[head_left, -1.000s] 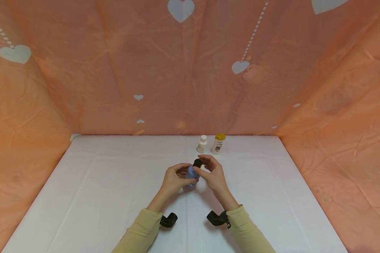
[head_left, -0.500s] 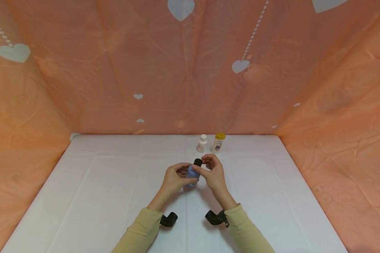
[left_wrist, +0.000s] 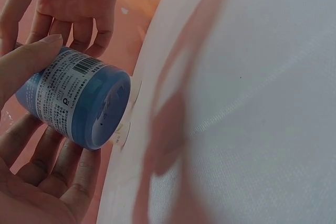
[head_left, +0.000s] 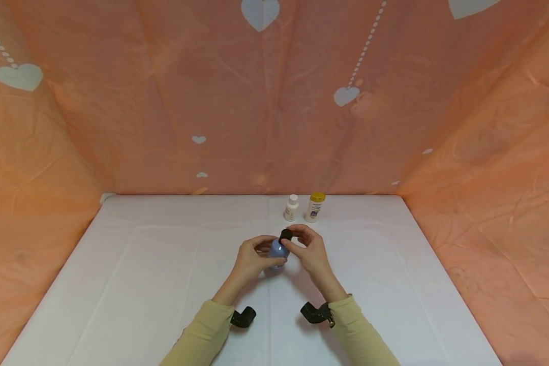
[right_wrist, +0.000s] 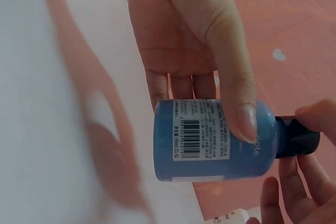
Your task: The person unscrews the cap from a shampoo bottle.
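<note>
A translucent blue bottle [head_left: 278, 249] with a black cap [right_wrist: 302, 137] is held above the table, its cap end pointing up and away. My left hand [head_left: 251, 258] grips the body, thumb across one side and fingers behind it. At the cap, my right hand [head_left: 312, 252] pinches with its thumb and fingers. The left wrist view shows the bottle's round base and a white barcode label [left_wrist: 68, 85]. Most of the cap is hidden there.
A small white bottle [head_left: 291, 208] and a white bottle with a yellow cap [head_left: 315, 208] stand beyond the hands. Both are on the white-covered table [head_left: 155, 284]. An orange curtain [head_left: 238, 112] with pale hearts encloses the back and sides.
The right hand's fingers came slightly away from the cap half a second ago and are now back around it. The left hand and the bottle have stayed nearly in place.
</note>
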`<state>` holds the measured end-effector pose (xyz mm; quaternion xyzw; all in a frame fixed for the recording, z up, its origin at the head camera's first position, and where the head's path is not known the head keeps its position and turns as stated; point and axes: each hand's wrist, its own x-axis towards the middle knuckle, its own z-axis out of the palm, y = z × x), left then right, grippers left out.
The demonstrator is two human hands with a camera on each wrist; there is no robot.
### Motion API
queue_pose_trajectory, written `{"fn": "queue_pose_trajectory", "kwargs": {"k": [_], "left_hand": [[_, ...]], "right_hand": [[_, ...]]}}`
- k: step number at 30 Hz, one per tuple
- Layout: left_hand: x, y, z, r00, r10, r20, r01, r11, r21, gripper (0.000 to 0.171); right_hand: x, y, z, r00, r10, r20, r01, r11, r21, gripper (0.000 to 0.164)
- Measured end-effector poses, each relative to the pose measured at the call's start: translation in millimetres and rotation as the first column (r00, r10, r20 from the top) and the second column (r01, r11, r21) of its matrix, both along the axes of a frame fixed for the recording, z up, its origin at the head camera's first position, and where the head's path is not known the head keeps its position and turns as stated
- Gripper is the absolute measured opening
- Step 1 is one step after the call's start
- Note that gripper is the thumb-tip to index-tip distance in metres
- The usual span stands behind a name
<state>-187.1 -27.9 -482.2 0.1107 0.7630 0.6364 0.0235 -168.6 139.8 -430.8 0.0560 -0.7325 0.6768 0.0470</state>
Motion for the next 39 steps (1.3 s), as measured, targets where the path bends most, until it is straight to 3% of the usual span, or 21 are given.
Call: {"fn": "queue_pose_trajectory", "kwargs": {"k": [10, 23, 30, 39], "left_hand": [[-0.5, -0.4, -1.7, 1.000, 0.000, -0.012, 0.000, 1.000, 0.007, 0.052], [1.2, -0.6, -2.5, 1.000, 0.001, 0.005, -0.001, 0.998, 0.057, 0.052], [2.6, 1.1, -2.1, 1.000, -0.001, 0.021, 0.000, 0.998, 0.065, 0.052], [19.3, -2.0, 32.9, 1.000, -0.023, 0.018, 0.022, 0.998, 0.063, 0.049]], "right_hand": [[0.4, 1.6, 1.7, 0.997, 0.073, -0.034, -0.073, 0.997, 0.014, 0.037], [0.2, -6.6, 0.6, 0.998, -0.049, -0.030, 0.050, 0.999, 0.018, 0.044], [1.6, -8.8, 3.1, 0.999, -0.046, -0.019, 0.047, 0.998, 0.040, 0.035], [2.5, -5.1, 4.3, 0.999, 0.029, -0.026, -0.027, 0.998, 0.058, 0.031]]}}
